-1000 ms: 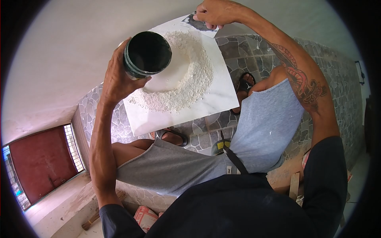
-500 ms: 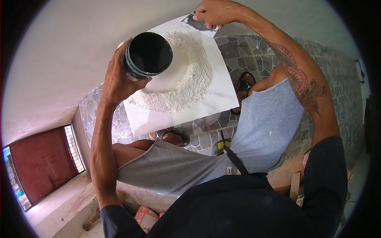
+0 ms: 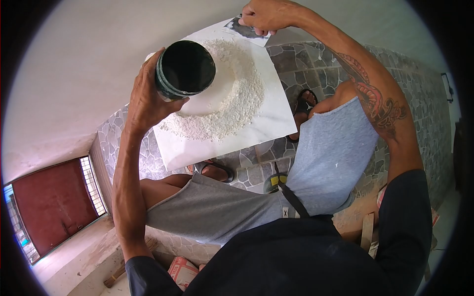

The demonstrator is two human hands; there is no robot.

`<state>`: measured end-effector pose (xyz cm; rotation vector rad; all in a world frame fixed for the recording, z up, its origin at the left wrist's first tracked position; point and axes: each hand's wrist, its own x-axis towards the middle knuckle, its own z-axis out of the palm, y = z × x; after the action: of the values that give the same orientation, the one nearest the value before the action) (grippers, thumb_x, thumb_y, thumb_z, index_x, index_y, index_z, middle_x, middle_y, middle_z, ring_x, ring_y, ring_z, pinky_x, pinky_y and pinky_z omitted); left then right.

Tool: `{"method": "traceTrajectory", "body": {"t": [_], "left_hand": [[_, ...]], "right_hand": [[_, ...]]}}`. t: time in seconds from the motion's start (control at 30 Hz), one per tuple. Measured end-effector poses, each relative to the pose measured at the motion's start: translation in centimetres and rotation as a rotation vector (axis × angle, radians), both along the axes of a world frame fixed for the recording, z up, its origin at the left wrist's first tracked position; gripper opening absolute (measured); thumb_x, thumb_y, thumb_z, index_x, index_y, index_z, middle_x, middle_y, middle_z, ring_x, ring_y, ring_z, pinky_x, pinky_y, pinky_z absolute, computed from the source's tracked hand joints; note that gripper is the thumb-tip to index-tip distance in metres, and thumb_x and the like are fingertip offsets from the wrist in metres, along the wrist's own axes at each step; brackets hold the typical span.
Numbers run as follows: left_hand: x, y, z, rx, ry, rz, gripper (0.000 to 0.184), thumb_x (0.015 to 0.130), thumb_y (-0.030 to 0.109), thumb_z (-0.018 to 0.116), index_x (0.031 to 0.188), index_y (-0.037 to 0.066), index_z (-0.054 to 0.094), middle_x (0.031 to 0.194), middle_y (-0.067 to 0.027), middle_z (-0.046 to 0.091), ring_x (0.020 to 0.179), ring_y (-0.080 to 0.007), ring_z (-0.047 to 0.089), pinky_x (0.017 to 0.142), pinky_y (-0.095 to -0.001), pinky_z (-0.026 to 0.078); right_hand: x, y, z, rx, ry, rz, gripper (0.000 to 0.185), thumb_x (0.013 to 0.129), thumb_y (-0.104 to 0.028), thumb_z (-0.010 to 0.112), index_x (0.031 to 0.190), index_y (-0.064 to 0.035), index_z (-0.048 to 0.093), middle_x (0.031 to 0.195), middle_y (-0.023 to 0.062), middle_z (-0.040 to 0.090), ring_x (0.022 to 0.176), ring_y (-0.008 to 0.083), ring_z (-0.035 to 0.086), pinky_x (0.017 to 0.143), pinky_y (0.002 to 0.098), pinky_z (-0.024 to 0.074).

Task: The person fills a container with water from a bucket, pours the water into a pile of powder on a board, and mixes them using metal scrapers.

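Observation:
My left hand (image 3: 150, 96) is wrapped round a dark green container (image 3: 185, 69), held tilted above a white board (image 3: 274, 118) with its dark opening facing me. On the board lies a ring of white powder (image 3: 242, 98) with a pale hollow in its middle, partly hidden by the container. At the board's far right corner, my right hand (image 3: 269, 16) is closed by a flat blade or plate smeared with grey (image 3: 245, 28). The fingers are curled at its edge; its handle is hidden beneath the hand.
The board stands over a grey stone-patterned floor (image 3: 247, 175), between my sandalled feet. A pale wall (image 3: 89, 64) rises beyond it. A red door (image 3: 54, 202) is at the left. A red and white bag (image 3: 182, 271) and a wooden piece (image 3: 367, 231) lie near my body.
The container in my left hand has shifted very slightly to the right. My right hand has hardly moved.

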<state>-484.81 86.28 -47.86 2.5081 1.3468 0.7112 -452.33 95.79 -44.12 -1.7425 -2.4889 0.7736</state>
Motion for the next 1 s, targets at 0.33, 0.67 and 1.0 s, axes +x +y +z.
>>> {"method": "traceTrajectory", "body": {"t": [0.33,0.67,1.0], "left_hand": [[0.01,-0.01,-0.16,0.012,0.008,-0.013,0.114,0.051,0.014,0.097,0.148,0.016,0.037,0.144,-0.0151,0.051,0.134,-0.0366,0.048,0.114,-0.0479,0.040],[0.08,0.00,-0.08,0.041,0.028,-0.028,0.115,0.051,0.016,0.097,0.149,0.017,0.036,0.143,-0.0151,0.052,0.134,-0.0367,0.049,0.114,-0.0484,0.040],[0.19,0.03,0.22,0.050,0.012,-0.041,0.115,0.051,0.015,0.097,0.149,0.017,0.036,0.143,-0.0152,0.052,0.134,-0.0376,0.048,0.113,-0.0484,0.041]], "right_hand": [[0.22,0.73,-0.71,0.031,-0.050,0.052,0.035,0.090,-0.024,0.054,0.083,0.0046,0.073,0.073,0.0177,0.069,0.063,0.0259,0.062,0.062,0.0414,0.0498],[0.12,0.82,-0.65,0.022,-0.036,0.051,0.034,0.089,-0.023,0.054,0.087,0.0050,0.074,0.079,0.0195,0.072,0.067,0.0267,0.067,0.065,0.0413,0.0524],[0.05,0.24,-0.31,0.007,0.023,0.015,0.034,0.090,-0.022,0.053,0.089,0.0052,0.072,0.079,0.0184,0.071,0.066,0.0263,0.065,0.065,0.0411,0.0517]]}}
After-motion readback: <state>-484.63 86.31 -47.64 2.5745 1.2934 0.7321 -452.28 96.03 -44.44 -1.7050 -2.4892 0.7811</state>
